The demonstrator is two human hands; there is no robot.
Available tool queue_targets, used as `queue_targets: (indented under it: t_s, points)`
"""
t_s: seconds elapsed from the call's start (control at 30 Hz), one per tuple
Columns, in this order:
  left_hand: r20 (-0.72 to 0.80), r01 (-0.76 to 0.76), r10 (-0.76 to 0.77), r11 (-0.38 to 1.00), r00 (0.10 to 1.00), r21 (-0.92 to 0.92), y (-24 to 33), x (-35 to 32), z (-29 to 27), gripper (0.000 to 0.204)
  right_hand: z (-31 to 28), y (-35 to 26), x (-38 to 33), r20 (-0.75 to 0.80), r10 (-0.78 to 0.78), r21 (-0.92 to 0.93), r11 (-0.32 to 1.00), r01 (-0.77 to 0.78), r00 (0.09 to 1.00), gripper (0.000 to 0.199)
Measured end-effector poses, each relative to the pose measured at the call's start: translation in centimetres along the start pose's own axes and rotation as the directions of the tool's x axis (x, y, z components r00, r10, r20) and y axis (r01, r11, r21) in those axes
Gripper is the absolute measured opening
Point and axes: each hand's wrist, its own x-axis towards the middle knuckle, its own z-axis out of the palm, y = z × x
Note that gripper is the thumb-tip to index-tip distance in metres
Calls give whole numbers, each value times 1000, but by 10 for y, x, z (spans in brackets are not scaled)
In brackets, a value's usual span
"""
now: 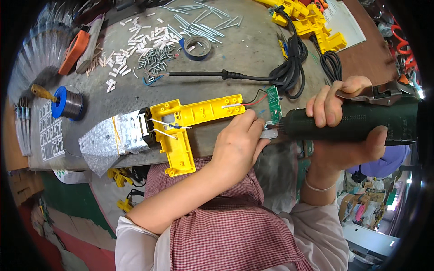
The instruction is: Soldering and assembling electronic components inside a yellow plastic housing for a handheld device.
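My right hand (332,106) wraps round a dark green power screwdriver (294,124), which lies level with its tip to the left. At that tip is a small green circuit board (273,101) with a grey metal piece (270,134) at its near end. My left hand (237,142) pinches the board's near end by this piece; the fingertips are partly hidden. Red and black wires run from the board toward a yellow plastic housing half (181,147) lying left of my left hand. A bubble-wrapped metal nozzle (115,135) with white wires adjoins the housing.
Behind lie a black power cord (194,75), a roll of blue tape (197,47), screws (156,59), white sleeves (120,61) and metal rods (199,29). A solder spool (68,104) stands left. More yellow housings (312,22) lie far right.
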Motion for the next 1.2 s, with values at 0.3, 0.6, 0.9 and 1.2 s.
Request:
queue_targets:
  t_s: [0.3, 0.6, 0.9, 1.2]
  points:
    - [-3, -2, 2, 1000, 1000, 6, -1, -1, 1, 39, 1, 5, 6, 42, 2, -35, 999, 0, 999, 68]
    - [2, 10, -10, 1000, 1000, -9, -2, -1, 0, 40, 2, 7, 5, 95, -17, -48, 999, 22, 995, 67]
    - [19, 21, -22, 999, 1000, 37, 3, 2, -5, 42, -7, 3, 2, 29, -54, 18, 998, 54, 998, 75]
    - [-65, -23, 27, 998, 998, 66, 9, 5, 5, 35, -19, -9, 5, 83, -103, 118, 989, 93, 991, 72]
